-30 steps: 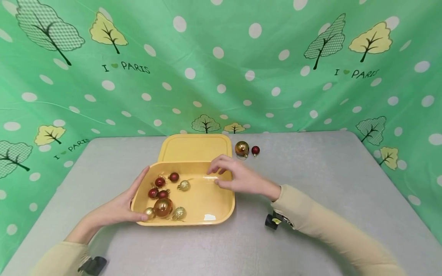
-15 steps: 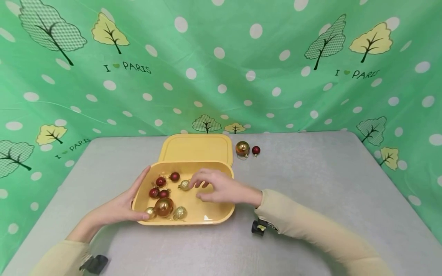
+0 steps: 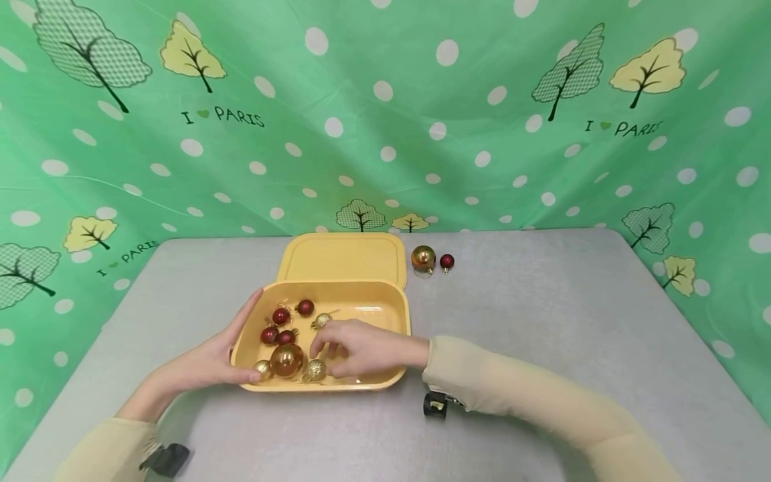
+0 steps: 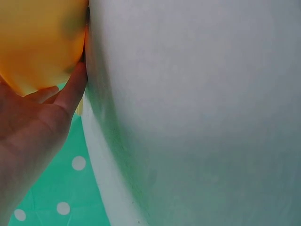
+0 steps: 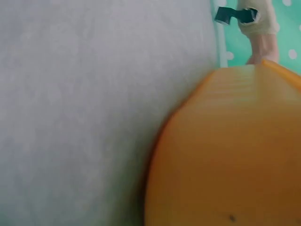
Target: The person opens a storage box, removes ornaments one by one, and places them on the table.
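A yellow plastic box (image 3: pixel 385 298) holds several Christmas baubles, mostly toward its left side. My left hand (image 3: pixel 207 361) grips the box's left end, thumb at the near rim; in the left wrist view its fingers lie against the box's outside (image 4: pixel 37 42). Inside the box, my right hand (image 3: pixel 367 349) reaches down with thumb and fingers parted beside a glittery gold bauble (image 3: pixel 316 371). Left of that lie a large shiny gold bauble (image 3: pixel 287 361) and a smaller gold one (image 3: pixel 262 369). Red baubles (image 3: pixel 281 316) sit farther back, near another glittery gold bauble (image 3: pixel 322 320).
Behind the box lies its yellow lid (image 3: pixel 343 258). A large gold bauble (image 3: pixel 423 258) and a small red bauble (image 3: pixel 447 262) rest on the grey table (image 3: pixel 542 301) right of the lid. A green patterned cloth (image 3: pixel 385 120) hangs behind the table.
My right hand has moved left and toward me inside the box, from its right part to the front glittery gold bauble. The left hand stays at the box's left end.
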Motion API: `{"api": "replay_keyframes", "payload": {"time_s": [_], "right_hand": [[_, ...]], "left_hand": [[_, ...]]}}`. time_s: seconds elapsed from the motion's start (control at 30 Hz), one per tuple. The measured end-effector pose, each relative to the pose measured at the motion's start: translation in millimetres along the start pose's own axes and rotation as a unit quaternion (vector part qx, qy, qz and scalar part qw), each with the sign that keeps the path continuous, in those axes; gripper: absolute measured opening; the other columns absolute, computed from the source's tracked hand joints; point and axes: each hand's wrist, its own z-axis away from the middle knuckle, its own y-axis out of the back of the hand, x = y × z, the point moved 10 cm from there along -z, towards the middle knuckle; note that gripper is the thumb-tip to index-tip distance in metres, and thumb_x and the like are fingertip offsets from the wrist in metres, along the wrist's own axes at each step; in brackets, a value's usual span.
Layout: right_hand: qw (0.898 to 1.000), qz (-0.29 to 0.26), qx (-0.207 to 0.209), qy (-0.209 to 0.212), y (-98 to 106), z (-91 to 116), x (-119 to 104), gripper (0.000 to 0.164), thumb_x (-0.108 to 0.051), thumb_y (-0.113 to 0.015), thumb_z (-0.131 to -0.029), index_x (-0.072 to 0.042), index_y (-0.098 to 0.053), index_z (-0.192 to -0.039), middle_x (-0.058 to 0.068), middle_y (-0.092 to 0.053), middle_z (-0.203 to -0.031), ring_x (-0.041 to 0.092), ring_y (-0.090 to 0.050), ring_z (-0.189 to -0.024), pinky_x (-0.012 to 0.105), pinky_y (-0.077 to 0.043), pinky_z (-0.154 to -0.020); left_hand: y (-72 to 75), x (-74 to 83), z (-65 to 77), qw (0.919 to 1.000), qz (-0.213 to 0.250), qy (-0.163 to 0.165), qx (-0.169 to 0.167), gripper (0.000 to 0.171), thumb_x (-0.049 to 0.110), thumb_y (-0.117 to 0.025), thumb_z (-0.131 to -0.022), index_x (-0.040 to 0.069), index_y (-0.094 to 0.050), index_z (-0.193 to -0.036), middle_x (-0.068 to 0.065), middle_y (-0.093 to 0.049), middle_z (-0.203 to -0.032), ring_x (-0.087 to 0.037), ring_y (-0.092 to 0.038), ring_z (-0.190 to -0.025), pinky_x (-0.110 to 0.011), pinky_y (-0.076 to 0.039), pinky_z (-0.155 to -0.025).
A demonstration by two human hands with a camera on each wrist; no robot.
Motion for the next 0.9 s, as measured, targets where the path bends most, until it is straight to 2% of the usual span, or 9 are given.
{"api": "replay_keyframes", "payload": {"time_s": [0.2, 0.4, 0.5, 0.6, 0.77, 0.9], "right_hand": [[0.999, 0.001, -0.028, -0.025, -15, -6, 7, 0.031, -0.007, -0.073, -0.083, -0.005, -0.064, -0.113, -0.001, -0.059, -0.107, 0.003, -0.056, -0.09, 0.012, -0.045, -0.078], [0.999, 0.027, -0.035, -0.009, -18, -14, 3, 0.027, -0.011, -0.073, -0.084, -0.006, -0.065, -0.109, -0.003, -0.061, -0.101, 0.002, -0.055, -0.086, 0.01, -0.043, -0.076], [0.999, 0.031, -0.035, -0.004, -20, -17, 2, 0.022, -0.011, -0.073, -0.084, -0.007, -0.064, -0.104, -0.005, -0.06, -0.094, 0.002, -0.054, -0.083, 0.009, -0.042, -0.075], [0.999, 0.013, -0.034, -0.006, -21, -18, 3, 0.021, -0.009, -0.073, -0.085, -0.008, -0.062, -0.103, -0.007, -0.059, -0.092, 0.0, -0.054, -0.082, 0.009, -0.043, -0.075], [0.999, -0.042, -0.018, -0.022, -16, -15, 5, 0.024, -0.005, -0.071, -0.086, -0.008, -0.061, -0.108, -0.007, -0.061, -0.098, -0.001, -0.057, -0.084, 0.012, -0.046, -0.077], [0.995, -0.096, -0.001, -0.038, -10, -11, 8, 0.026, -0.002, -0.069, -0.087, -0.007, -0.061, -0.111, -0.005, -0.061, -0.105, 0.0, -0.059, -0.087, 0.014, -0.047, -0.079]], "left_hand": [[-0.5, -0.9, -0.9, 1.0, -0.005, -0.001, 0.0, 0.129, 0.008, -0.083, -0.071, 0.03, 0.013, -0.154, -0.037, 0.005, -0.151, -0.053, -0.044, -0.118, -0.031, -0.046, -0.092], [0.0, -1.0, 0.0, 1.0, 0.005, 0.001, -0.001, 0.128, 0.006, -0.082, -0.071, 0.021, 0.015, -0.154, -0.038, 0.007, -0.151, -0.053, -0.045, -0.116, -0.03, -0.047, -0.091], [0.5, 0.1, 0.6, 0.9999, 0.011, 0.003, -0.002, 0.128, 0.004, -0.081, -0.071, 0.023, 0.014, -0.154, -0.039, 0.007, -0.15, -0.053, -0.046, -0.115, -0.03, -0.048, -0.09], [0.9, 0.4, 1.5, 0.9999, 0.01, 0.005, 0.0, 0.128, 0.005, -0.081, -0.072, 0.025, 0.014, -0.154, -0.038, 0.006, -0.151, -0.053, -0.045, -0.116, -0.029, -0.047, -0.09], [0.2, -1.8, 1.6, 0.9999, -0.006, 0.008, 0.0, 0.127, 0.007, -0.081, -0.072, 0.029, 0.014, -0.154, -0.037, 0.004, -0.151, -0.054, -0.042, -0.119, -0.03, -0.045, -0.092], [-0.4, -3.1, 0.6, 0.9999, -0.007, 0.009, 0.0, 0.127, 0.008, -0.082, -0.072, 0.033, 0.013, -0.153, -0.038, 0.002, -0.151, -0.051, -0.047, -0.116, -0.032, -0.048, -0.09]]}}
